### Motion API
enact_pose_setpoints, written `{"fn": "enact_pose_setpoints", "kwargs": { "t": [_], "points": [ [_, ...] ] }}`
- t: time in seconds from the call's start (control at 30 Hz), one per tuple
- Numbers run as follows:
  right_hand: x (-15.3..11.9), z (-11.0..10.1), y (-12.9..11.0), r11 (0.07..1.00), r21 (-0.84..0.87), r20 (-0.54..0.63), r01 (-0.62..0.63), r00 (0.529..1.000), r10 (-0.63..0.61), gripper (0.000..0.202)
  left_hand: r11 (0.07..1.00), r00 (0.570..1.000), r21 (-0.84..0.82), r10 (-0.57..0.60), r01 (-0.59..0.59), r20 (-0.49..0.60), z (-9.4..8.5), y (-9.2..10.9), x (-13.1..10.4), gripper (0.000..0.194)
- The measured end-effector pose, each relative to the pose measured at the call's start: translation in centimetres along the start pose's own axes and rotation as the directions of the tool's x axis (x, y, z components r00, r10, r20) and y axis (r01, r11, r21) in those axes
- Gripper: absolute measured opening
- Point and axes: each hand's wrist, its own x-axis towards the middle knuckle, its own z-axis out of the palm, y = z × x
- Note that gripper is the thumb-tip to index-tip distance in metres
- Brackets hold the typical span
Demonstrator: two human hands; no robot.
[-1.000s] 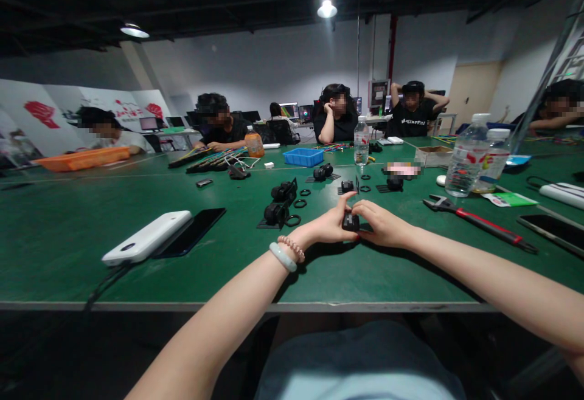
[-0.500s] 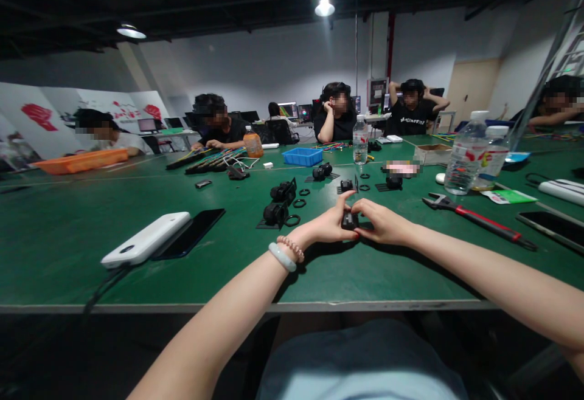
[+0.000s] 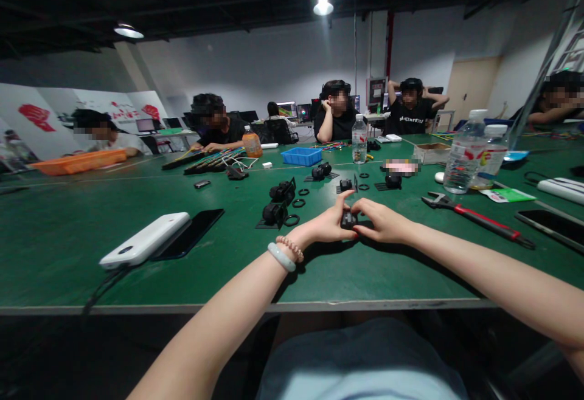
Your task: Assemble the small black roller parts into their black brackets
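Both of my hands meet over the green table around a small black boxy part (image 3: 348, 220), whose exact kind I cannot make out. My left hand (image 3: 327, 222), with a beaded bracelet and a pale bangle at the wrist, grips it from the left, thumb raised. From the right, the bent fingers of my right hand (image 3: 382, 220) pinch the same part. Just beyond lie black assemblies with slotted plates, among them one near my fingertips (image 3: 345, 185) and a pair at the left (image 3: 275, 213). Black rings (image 3: 292, 220) rest beside them.
An adjustable wrench (image 3: 479, 217) with red-and-black handle lies right of my hands, near water bottles (image 3: 463, 157). A white power bank (image 3: 146, 241) and dark phone (image 3: 194, 234) are at left. A blue tray (image 3: 302, 156) stands farther back. Several people sit across the table.
Almost nothing differs: the view shifts very slightly, and both hands stay on the small black part in the same place.
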Motion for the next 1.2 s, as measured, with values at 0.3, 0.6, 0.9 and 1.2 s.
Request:
{"fn": "enact_pose_setpoints", "kwargs": {
  "t": [0.3,0.6,0.9,1.2],
  "points": [
    [0.01,0.09,0.02,1.000,0.006,0.002,-0.020,1.000,0.020,0.024,1.000,1.000,0.005,-0.001,0.001,-0.001,-0.02,0.14,-0.03,0.089],
    [0.01,0.23,0.16,0.999,0.002,-0.002,-0.043,0.999,0.043,0.023,1.000,1.000,0.007,0.008,-0.008,-0.002,0.05,-0.09,0.05,0.088],
    [0.02,0.20,0.00,0.999,0.013,-0.009,-0.053,0.999,0.053,0.024,1.000,1.000,-0.003,0.010,-0.010,-0.008,0.09,-0.17,0.00,0.088],
    [-0.01,0.53,0.09,0.999,0.040,-0.078,-0.034,0.996,0.037,0.029,1.000,1.000,-0.018,0.009,-0.009,0.003,0.04,-0.05,-0.03,0.090]
  ]
}}
